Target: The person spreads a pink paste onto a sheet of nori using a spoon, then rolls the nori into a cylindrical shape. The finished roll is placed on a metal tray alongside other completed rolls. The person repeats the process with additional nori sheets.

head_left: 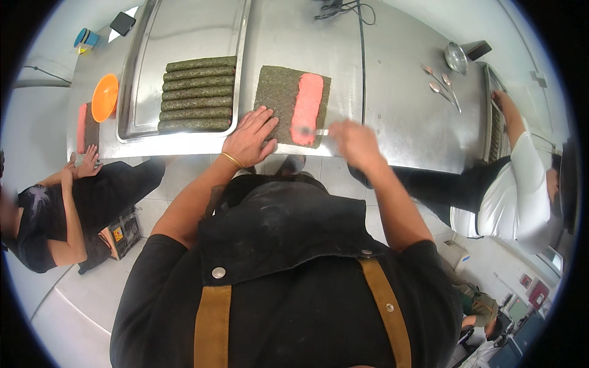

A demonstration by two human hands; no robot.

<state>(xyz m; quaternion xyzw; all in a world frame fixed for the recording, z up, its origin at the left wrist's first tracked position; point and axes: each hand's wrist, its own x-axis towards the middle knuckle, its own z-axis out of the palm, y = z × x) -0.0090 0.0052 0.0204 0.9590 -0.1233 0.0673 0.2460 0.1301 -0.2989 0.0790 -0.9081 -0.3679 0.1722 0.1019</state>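
Where fingers [262, 124] rest, steel table [300, 43], tiled floor [186, 179]

Right grip [356, 145] holds a utensil [320, 132] at pink paste [308, 103].

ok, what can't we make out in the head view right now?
All head view:
- Utensil in the right hand: motion blur; its exact tip shape is unclear.
- Seaweed sheet: near left corner, covered by the left hand.
- Dark green rolls: most of their filling, hidden by the wrapping.
- Metal tray: far end, cut off by the top edge.
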